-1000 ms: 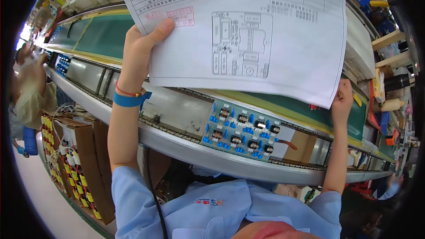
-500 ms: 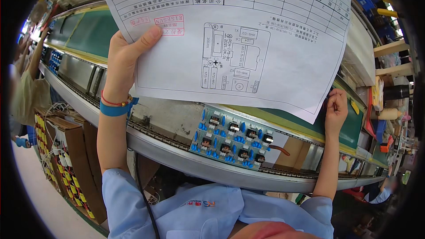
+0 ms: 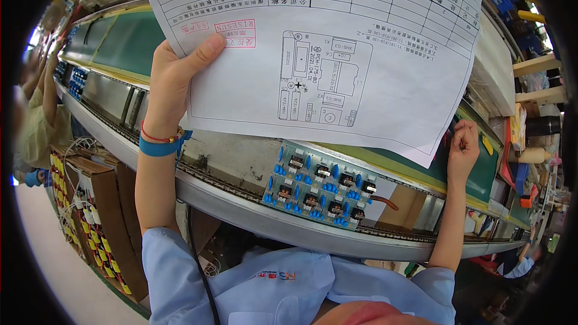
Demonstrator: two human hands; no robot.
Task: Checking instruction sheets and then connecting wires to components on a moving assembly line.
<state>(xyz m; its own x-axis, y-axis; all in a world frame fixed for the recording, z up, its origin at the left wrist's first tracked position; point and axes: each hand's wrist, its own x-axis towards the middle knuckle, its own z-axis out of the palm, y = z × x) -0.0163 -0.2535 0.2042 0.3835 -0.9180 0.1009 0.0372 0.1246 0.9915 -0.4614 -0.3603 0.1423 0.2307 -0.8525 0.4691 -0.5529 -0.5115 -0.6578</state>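
Note:
A white printed sheet (image 3: pixel 235 99) with a circuit-board drawing, a table and a red stamp hangs over the conveyor line. My left hand (image 3: pixel 174 78) grips its left edge, thumb lying on the front face. Beyond the sheet's lower right corner, my right hand (image 3: pixel 462 150) is closed with curled fingers; something small and dark shows among them, too small to name. Below the sheet, a panel of circuit boards (image 3: pixel 319 183) with blue and black components rests across the conveyor rails. A blue wrist strap (image 3: pixel 158 147) is around my left wrist.
A green belt (image 3: pixel 129 42) runs behind the metal rail (image 3: pixel 217 201). At lower left stands a cardboard box (image 3: pixel 99 204) with yellow-wrapped parts. A co-worker (image 3: pixel 39 114) is at far left, another person (image 3: pixel 519 266) at far right. A yellow-handled tool (image 3: pixel 485 143) lies beyond my right hand.
The whole view has shifted slightly, so things appear a little farther right. My right hand has turned a little, showing more of its curled fingers. My left hand keeps its hold on the sheet.

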